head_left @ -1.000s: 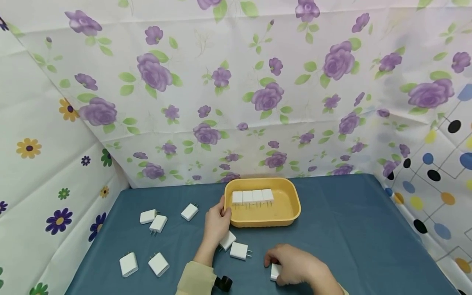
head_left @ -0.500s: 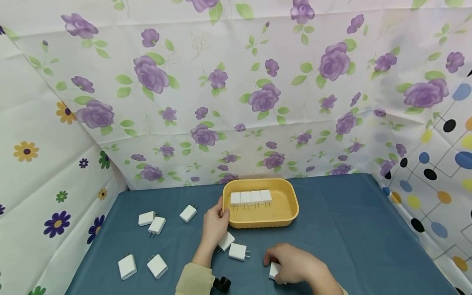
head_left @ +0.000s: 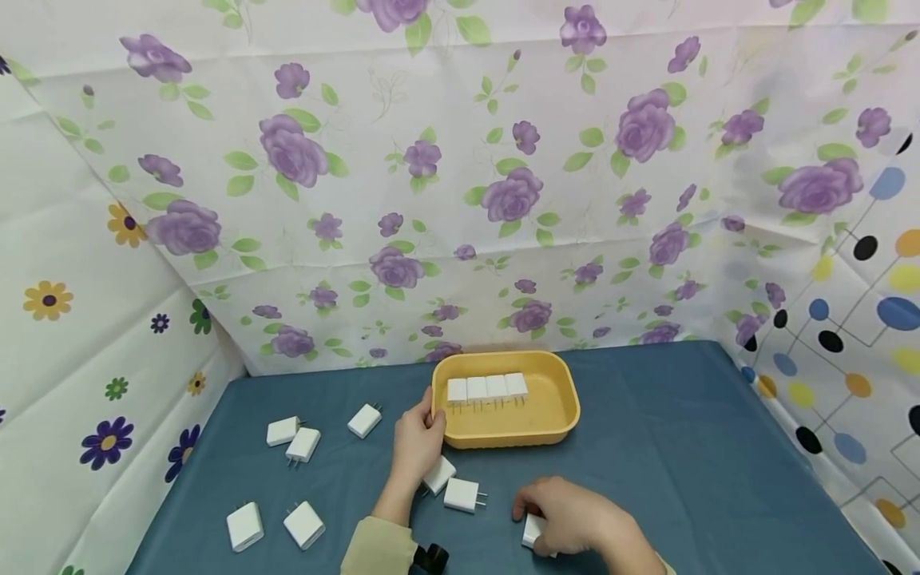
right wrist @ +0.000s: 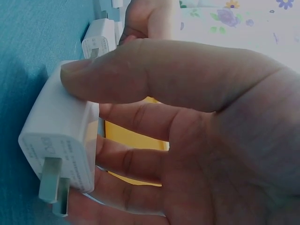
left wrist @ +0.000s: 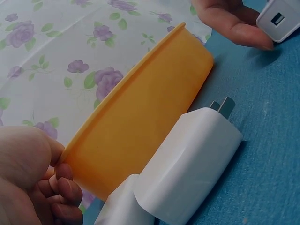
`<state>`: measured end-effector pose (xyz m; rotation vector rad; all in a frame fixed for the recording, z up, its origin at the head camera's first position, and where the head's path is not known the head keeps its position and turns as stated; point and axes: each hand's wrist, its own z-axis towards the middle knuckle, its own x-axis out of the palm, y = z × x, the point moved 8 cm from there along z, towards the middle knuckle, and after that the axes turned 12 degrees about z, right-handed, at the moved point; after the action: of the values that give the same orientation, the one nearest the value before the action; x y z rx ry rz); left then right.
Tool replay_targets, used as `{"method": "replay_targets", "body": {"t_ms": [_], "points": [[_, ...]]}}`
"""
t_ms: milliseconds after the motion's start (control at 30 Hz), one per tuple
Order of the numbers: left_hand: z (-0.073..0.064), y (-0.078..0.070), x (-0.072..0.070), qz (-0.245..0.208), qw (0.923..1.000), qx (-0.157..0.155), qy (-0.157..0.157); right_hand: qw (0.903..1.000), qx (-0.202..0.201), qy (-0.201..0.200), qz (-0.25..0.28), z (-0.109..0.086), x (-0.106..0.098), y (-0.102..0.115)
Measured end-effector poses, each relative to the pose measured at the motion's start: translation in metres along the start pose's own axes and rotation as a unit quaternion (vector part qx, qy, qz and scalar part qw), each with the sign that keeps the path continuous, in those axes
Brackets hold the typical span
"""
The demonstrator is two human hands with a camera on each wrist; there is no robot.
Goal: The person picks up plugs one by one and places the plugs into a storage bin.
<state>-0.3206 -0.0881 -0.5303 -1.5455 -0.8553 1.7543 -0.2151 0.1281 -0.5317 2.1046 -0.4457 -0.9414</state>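
Note:
My left hand pinches the left rim of a yellow plastic tray, thumb and curled fingers at its edge in the left wrist view. Inside the tray, several white charger plugs stand in a row, prongs toward me. On the table in front, my right hand grips another white charger plug, thumb on one side and fingers on the other; its two metal prongs show in the right wrist view. Between the hands lie two more white chargers, one with prongs pointing right, the other partly behind my left hand.
Several white chargers are scattered on the blue tablecloth to the left, among them one near the tray and one far left. Flower-printed sheets close off the back and left; a dotted sheet hangs at right.
The charger under my right hand has turned slightly on the table. My left hand keeps its hold on the tray rim. The head view has shifted a little.

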Motion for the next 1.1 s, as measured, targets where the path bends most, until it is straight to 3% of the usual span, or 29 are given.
{"method": "replay_targets", "body": {"t_ms": [567,800,1100], "points": [[0.0011,0.0006,-0.0012,0.011,0.9999,-0.003,0.002,1.0,0.007,-0.002,-0.004,0.0033,-0.0007,-0.0011],[-0.0015,0.0013,0.0048,0.006,0.9999,-0.006,0.008,0.9999,0.002,0.002,0.01,0.0009,0.0011,-0.0057],[0.0003,0.0032,0.0013,0.014,0.9999,-0.003,-0.006,0.9999,0.0,-0.009,-0.008,0.0003,-0.0005,0.0014]]}}
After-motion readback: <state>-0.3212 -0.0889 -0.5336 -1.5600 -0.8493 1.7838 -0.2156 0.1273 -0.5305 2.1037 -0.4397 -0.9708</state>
